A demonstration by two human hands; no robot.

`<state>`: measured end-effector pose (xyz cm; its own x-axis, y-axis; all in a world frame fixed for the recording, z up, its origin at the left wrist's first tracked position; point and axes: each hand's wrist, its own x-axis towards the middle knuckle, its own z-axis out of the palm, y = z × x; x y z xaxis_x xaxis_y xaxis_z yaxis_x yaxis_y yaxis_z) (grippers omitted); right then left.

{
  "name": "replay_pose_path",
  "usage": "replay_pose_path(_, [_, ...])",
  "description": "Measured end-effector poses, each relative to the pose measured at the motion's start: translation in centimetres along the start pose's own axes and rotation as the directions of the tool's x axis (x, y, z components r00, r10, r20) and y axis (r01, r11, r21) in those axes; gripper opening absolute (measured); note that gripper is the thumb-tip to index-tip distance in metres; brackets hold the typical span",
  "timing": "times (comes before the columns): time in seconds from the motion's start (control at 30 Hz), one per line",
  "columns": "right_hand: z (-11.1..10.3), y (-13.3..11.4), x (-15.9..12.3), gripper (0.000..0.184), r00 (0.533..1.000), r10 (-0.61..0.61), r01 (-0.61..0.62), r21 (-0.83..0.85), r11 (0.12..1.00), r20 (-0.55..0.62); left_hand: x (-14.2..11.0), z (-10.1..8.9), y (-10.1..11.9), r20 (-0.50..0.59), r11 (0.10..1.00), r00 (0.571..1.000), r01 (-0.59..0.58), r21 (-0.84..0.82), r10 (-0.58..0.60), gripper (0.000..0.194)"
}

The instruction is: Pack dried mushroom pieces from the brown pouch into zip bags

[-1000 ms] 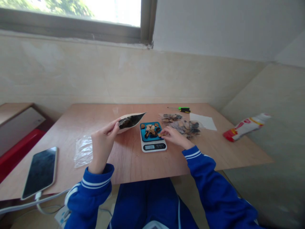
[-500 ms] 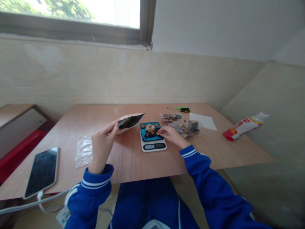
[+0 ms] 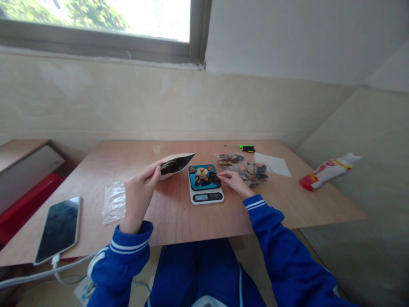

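My left hand (image 3: pixel 142 192) pinches the near edge of a paper pouch (image 3: pixel 187 167), tilted with its mouth open. Dark contents show inside it. To its right stands a white kitchen scale (image 3: pixel 207 197) with a blue top; its digits are too blurred to read. Brown and pale dried pieces (image 3: pixel 202 172) lie in a small heap on the blue plate. At the plate's right edge, my right hand (image 3: pixel 235 182) has its thumb and fingers closed on a dark dried slice (image 3: pixel 216 179). Whether the slice touches the plate I cannot tell.
Two clear bags of dried pieces (image 3: pixel 254 172) lie right of the scale, near white paper (image 3: pixel 273 164) and screwdrivers (image 3: pixel 246 147). A bottle (image 3: pixel 329 171) is at the right. A plastic bag (image 3: pixel 114 202) and a cabled phone (image 3: pixel 59 229) lie at the left.
My right hand has drawn slightly right, from over the heap to the plate's edge, and a dark slice now shows at its fingertips. My left hand still holds the pouch.
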<state>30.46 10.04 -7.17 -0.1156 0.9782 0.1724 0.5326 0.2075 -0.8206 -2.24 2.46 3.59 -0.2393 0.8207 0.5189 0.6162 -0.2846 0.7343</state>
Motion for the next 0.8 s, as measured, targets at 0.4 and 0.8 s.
replay_pose_path(0.4, [-1.4,-3.7,-1.2,0.023,0.987,-0.119,0.103,-0.142,0.985,-0.109,-0.1,-0.1,0.2,0.009,1.0,1.0,-0.001,-0.004,0.001,0.023])
replay_pose_path(0.8, [-1.6,-8.3,-1.9,0.022,0.984,-0.177,0.175,-0.136,0.975,-0.007,-0.1,0.0,0.1,-0.016,0.999,0.999,0.037,0.022,-0.037,0.026])
